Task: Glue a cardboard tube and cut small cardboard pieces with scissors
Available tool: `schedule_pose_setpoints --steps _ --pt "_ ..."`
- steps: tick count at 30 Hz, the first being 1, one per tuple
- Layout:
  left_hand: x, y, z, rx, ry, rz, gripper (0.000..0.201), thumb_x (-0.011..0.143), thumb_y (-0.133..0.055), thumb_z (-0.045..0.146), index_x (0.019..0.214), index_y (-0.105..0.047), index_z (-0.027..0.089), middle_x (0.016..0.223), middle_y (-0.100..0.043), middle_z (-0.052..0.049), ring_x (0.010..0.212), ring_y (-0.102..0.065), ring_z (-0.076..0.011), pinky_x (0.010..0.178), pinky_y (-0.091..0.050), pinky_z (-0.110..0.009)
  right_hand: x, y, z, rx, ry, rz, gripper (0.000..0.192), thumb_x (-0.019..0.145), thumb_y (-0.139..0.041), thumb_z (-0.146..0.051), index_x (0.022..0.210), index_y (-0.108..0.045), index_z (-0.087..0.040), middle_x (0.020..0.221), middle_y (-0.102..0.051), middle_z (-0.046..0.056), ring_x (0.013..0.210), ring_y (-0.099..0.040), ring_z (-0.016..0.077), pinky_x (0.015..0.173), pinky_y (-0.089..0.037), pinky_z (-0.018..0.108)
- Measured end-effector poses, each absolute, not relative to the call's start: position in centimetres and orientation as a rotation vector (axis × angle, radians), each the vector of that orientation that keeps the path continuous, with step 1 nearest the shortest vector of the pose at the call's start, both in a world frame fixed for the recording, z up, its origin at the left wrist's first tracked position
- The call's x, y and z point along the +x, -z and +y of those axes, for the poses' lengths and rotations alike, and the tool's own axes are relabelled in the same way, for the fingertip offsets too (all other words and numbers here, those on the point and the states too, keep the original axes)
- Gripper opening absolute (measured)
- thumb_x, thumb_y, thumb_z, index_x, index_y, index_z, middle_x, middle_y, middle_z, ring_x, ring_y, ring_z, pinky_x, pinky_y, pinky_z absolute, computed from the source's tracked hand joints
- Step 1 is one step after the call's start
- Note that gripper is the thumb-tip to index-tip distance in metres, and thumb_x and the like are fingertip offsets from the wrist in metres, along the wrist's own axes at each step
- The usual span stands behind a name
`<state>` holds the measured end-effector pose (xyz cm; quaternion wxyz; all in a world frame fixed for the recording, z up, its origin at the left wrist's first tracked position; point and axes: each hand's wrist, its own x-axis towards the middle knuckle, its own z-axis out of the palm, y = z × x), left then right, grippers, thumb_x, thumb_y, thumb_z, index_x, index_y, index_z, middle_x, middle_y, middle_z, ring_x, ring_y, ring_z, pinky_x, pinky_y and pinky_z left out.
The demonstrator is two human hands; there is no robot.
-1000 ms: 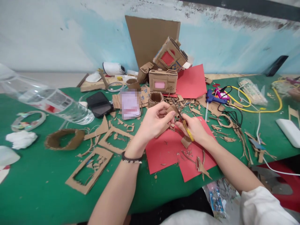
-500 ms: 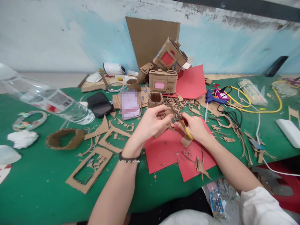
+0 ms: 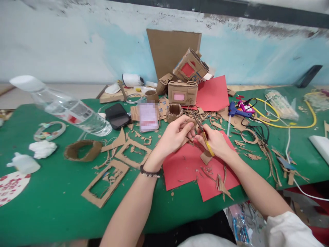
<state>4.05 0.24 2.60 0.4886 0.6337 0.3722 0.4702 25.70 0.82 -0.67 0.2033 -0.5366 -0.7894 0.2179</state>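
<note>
The cardboard piece (image 3: pixel 185 124) is pinched between the fingers of the left hand (image 3: pixel 174 134), held just above the red paper (image 3: pixel 185 164) on the green table (image 3: pixel 51 206). The right hand (image 3: pixel 215 141) is closed around the yellow-handled scissors (image 3: pixel 203 133), blades pointing up-left against the piece. Cardboard frames (image 3: pixel 132 153) lie to the left, a cardboard camera model (image 3: pixel 182 93) behind, and a blue glue gun (image 3: pixel 235 110) to the right.

Card (image 3: pixel 148 116) face blurred out; cardboard piece mostly hidden inside left hand (image 3: pixel 174 134); scissors (image 3: pixel 203 134) handles covered by right hand (image 3: pixel 215 141); bench (image 3: pixel 51 212) cut off at picture's edges.
</note>
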Motion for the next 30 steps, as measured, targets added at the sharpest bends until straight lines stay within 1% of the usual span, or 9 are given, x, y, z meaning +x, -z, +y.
schedule_pose_setpoints --steps 3,7,10,14,16,19,21,26,30 --pt "3.69 -2.94 0.2 1.591 -1.156 0.951 0.025 0.108 -0.066 0.044 0.101 -0.069 0.021 0.075 -0.07 -0.001 0.07 -0.067 -0.0157 0.07 -0.056 -0.027 25.82 0.98 1.1 -1.533 -0.535 -2.225 0.041 0.109 -0.056 -0.067 0.108 -0.064 -0.027 0.084 -0.078 0.005 0.076 -0.072 0.0269 0.064 -0.033 0.03" --pt "3.66 -3.02 0.27 1.597 -1.188 0.961 0.029 0.107 -0.067 0.046 0.093 -0.068 0.021 0.073 -0.066 0.0 0.069 -0.065 -0.0157 0.069 -0.054 -0.028 26.01 1.26 1.29 -1.577 -0.448 -2.233 0.045 0.107 -0.057 -0.071 0.103 -0.064 -0.027 0.078 -0.076 0.006 0.073 -0.072 0.0293 0.063 -0.029 0.032" --pt "3.75 -3.05 0.3 1.578 -1.199 0.964 0.032 0.104 -0.07 0.049 0.09 -0.067 0.021 0.075 -0.064 0.001 0.068 -0.065 -0.0159 0.068 -0.054 -0.028 26.0 1.18 1.06 -1.528 -0.536 -2.211 0.043 0.107 -0.057 -0.07 0.1 -0.06 -0.028 0.083 -0.077 0.006 0.076 -0.073 0.0284 0.064 -0.033 0.031" --pt "3.72 -3.23 0.16 1.588 -1.171 0.977 0.027 0.101 -0.073 0.045 0.093 -0.069 0.02 0.08 -0.065 0.0 0.072 -0.067 -0.0165 0.069 -0.055 -0.028 25.78 0.97 0.72 -1.44 -0.72 -2.173 0.039 0.107 -0.057 -0.068 0.107 -0.055 -0.029 0.092 -0.081 0.004 0.08 -0.076 0.0269 0.066 -0.037 0.03" --pt "3.69 -3.28 0.07 1.591 -1.137 0.988 0.026 0.101 -0.072 0.044 0.092 -0.069 0.019 0.08 -0.066 0.0 0.072 -0.068 -0.0169 0.068 -0.055 -0.028 25.71 0.98 0.76 -1.47 -0.682 -2.182 0.041 0.106 -0.058 -0.069 0.103 -0.055 -0.029 0.087 -0.08 0.005 0.078 -0.075 0.0278 0.065 -0.036 0.031" --pt "3.74 -3.12 0.04 1.597 -1.126 1.023 0.026 0.1 -0.073 0.044 0.093 -0.071 0.019 0.08 -0.068 0.0 0.07 -0.067 -0.0166 0.067 -0.052 -0.028 25.76 1.06 0.99 -1.538 -0.537 -2.21 0.045 0.106 -0.056 -0.071 0.09 -0.054 -0.029 0.073 -0.073 0.004 0.071 -0.073 0.0287 0.063 -0.031 0.032" --pt "3.81 -2.93 0.1 1.591 -1.14 1.037 0.027 0.099 -0.074 0.045 0.094 -0.073 0.019 0.079 -0.069 0.0 0.068 -0.065 -0.0161 0.065 -0.05 -0.027 25.79 1.03 1.07 -1.533 -0.538 -2.208 0.047 0.106 -0.057 -0.072 0.088 -0.055 -0.029 0.07 -0.071 0.004 0.069 -0.071 0.0279 0.063 -0.032 0.032" --pt "3.88 -2.86 0.35 1.538 -1.249 1.046 0.032 0.099 -0.076 0.05 0.095 -0.073 0.019 0.078 -0.068 0.0 0.069 -0.063 -0.0153 0.067 -0.051 -0.027 25.7 0.61 0.79 -1.414 -0.804 -2.112 0.041 0.104 -0.062 -0.069 0.106 -0.06 -0.029 0.091 -0.082 0.004 0.083 -0.078 0.0285 0.07 -0.045 0.032" --pt "4.27 -2.99 0.27 1.452 -1.341 0.957 0.039 0.096 -0.081 0.057 0.102 -0.067 0.021 0.084 -0.071 0.0 0.074 -0.064 -0.0139 0.07 -0.054 -0.025 25.71 0.59 0.58 -1.348 -0.927 -2.06 0.043 0.106 -0.058 -0.07 0.114 -0.06 -0.028 0.094 -0.081 0.004 0.084 -0.077 0.0277 0.073 -0.049 0.033"
